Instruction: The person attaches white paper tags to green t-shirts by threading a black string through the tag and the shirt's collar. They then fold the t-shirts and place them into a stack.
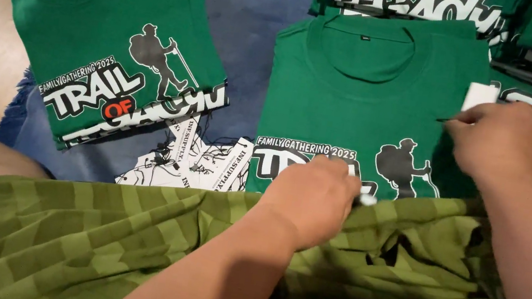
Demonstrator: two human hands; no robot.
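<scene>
Left hand point(315, 196) on green shirt point(358, 107), tag point(479, 96) in right grip point(499, 140)

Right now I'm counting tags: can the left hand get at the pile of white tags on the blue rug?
Probably yes: the left hand rests on the green shirt, with the white tags just beside it and nothing between.

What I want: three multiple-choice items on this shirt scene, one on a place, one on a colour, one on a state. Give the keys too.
1. Where does the pile of white paper hang tags lie?
A. between the two green printed cotton T-shirts
B. on the wooden floor
C. inside a box

2. What colour is the folded T-shirt under the hands?
A. red
B. green
C. white

3. What does the right hand hold?
A. scissors
B. nothing
C. a small white tag

Keys: 1 A, tags sit between them; 2 B, green fabric; 3 C, tag at fingertips.
</scene>
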